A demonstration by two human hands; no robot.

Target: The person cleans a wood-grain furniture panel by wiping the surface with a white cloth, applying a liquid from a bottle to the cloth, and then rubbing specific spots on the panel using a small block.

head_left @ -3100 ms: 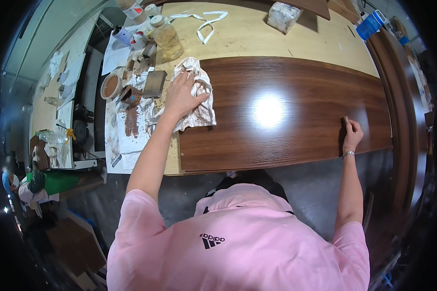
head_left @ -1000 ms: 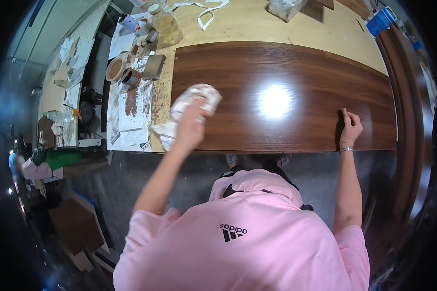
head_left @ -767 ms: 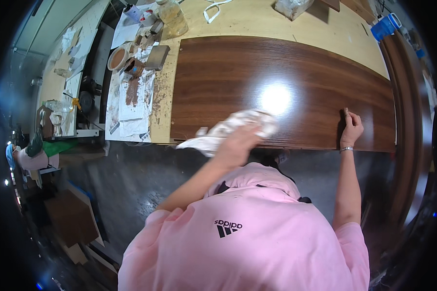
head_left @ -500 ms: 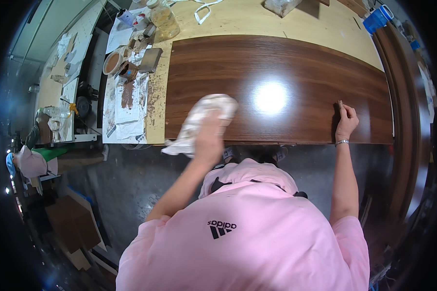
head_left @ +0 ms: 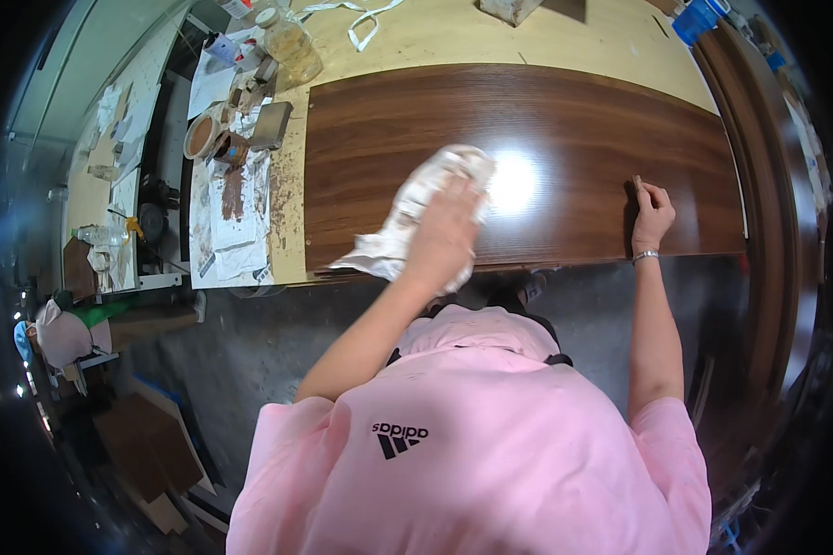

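Note:
A dark brown wood-grain panel [head_left: 583, 120] lies flat across the workbench before me. My left hand [head_left: 446, 231] presses a white, brown-stained cloth [head_left: 407, 208] against the panel, left of the bright light reflection. One end of the cloth trails over the panel's front edge. Toward the right end, my right hand [head_left: 654, 218] rests on the panel with its fingers pinched. A small brown piece [head_left: 637, 183] pokes out from between these fingers; its kind is too small to make out.
At the left of the yellowish bench top [head_left: 416, 42] stand a tub of brown paste [head_left: 201, 137], a smaller brown-smeared container [head_left: 230, 147], a grey block [head_left: 271, 126] and a clear jar [head_left: 292, 51]. A blue container [head_left: 699, 20] is at the far right. Another person [head_left: 63, 335] is at the left.
My left hand has slid the cloth to the right and farther from me over the panel. The right hand keeps its pinch in about the same place. The whole view has shifted slightly.

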